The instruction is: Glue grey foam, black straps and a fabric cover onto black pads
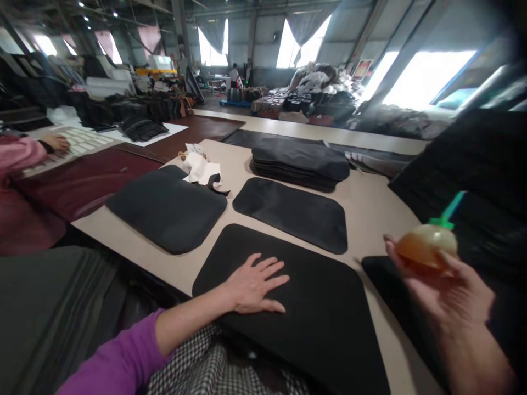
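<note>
Your left hand (257, 285) lies flat, fingers spread, on the large black, round-cornered panel (321, 307) along the near edge of the beige table (370, 206). Your right hand (461, 291) curls around a rounded, translucent squeeze bottle (428, 247) of amber liquid, its green nozzle pointing up and away. You seem to be steadying the panel; using the bottle would call for turning that nozzle inward. Beyond, a bare strip separates the smaller black panel (292, 211); open tabletop lies right of the black panel stack (298, 164).
</note>
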`<state>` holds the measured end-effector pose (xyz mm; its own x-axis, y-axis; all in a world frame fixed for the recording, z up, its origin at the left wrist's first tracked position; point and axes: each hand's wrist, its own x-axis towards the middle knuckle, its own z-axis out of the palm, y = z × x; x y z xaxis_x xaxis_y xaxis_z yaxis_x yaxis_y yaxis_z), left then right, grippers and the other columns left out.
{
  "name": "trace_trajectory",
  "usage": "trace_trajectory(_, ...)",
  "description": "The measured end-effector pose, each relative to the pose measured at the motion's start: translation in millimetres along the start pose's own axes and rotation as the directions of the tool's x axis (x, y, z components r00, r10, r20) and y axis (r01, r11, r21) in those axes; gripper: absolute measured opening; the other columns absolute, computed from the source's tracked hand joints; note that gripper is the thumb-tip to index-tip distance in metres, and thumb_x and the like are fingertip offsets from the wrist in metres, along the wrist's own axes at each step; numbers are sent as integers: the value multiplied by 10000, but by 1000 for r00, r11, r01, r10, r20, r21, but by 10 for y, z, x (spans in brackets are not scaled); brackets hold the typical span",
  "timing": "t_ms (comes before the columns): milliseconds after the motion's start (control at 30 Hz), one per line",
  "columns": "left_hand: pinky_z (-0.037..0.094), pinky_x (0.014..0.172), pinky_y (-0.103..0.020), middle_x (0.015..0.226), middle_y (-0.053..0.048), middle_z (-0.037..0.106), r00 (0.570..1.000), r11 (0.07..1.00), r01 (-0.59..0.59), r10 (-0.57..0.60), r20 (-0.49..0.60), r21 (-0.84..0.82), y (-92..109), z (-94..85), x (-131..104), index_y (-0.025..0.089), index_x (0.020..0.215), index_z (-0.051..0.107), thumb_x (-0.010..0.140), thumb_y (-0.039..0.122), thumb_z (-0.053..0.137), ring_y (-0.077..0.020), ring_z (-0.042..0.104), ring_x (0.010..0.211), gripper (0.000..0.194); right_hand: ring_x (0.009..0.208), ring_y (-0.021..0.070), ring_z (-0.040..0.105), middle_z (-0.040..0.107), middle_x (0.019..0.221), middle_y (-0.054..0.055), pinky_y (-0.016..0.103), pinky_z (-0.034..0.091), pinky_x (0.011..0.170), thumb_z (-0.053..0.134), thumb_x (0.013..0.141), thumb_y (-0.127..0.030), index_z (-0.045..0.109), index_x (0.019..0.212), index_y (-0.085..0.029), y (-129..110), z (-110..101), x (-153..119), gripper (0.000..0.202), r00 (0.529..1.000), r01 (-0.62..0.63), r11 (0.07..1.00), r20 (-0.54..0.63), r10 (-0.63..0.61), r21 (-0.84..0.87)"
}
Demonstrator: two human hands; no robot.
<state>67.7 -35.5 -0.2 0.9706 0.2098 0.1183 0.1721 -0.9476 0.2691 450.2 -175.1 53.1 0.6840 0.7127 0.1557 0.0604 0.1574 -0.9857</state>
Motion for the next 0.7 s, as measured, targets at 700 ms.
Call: trace_trajectory(700, 214, 1247, -502, 1645, -125, 307, 974, 971, 209, -217, -65, -112, 316, 388, -402, 160, 1551, 385, 955, 721, 381, -341, 213, 1528, 819, 951, 260, 647, 644, 1122, 56, 381, 547, 837, 698, 864, -561, 527, 1248, -262, 81, 2623, -1502, 516, 784, 385, 818, 619, -46, -427)
